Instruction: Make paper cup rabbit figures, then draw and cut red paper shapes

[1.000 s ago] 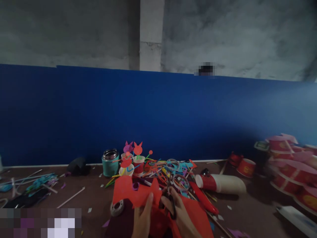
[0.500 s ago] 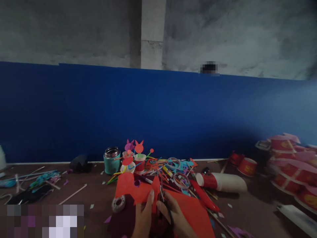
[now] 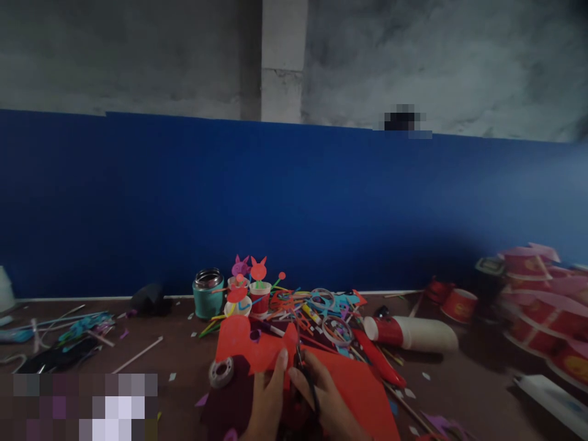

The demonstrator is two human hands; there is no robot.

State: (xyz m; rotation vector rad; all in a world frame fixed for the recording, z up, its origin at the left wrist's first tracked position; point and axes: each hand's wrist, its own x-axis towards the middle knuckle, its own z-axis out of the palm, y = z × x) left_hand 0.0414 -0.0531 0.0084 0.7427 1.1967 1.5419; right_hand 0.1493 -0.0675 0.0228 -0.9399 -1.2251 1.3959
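My left hand [image 3: 271, 395] pinches a piece of red paper [image 3: 289, 339], thumb on top, just left of the blades. In my right hand [image 3: 324, 392] is a pair of scissors [image 3: 299, 358], its dark handles around my fingers and its blades pointing away from me beside the paper. Beneath both hands lies a larger red sheet [image 3: 362, 386], and another cut red sheet [image 3: 234, 340] spreads to the left. A roll of clear tape [image 3: 221, 372] stands by my left hand.
Behind the hands are paper cups with animal faces [image 3: 260, 294], a teal thermos jar [image 3: 208, 297] and a heap of coloured strips with tape rolls [image 3: 337, 331]. Stacked paper cups [image 3: 413, 334] lie to the right, red cup crafts [image 3: 546, 312] beyond. A blue partition [image 3: 294, 208] closes the back.
The view has tipped slightly, so the table things sit a little higher. Both hands keep nearly the same pose on paper and scissors. The blurred head above the partition has shifted right.
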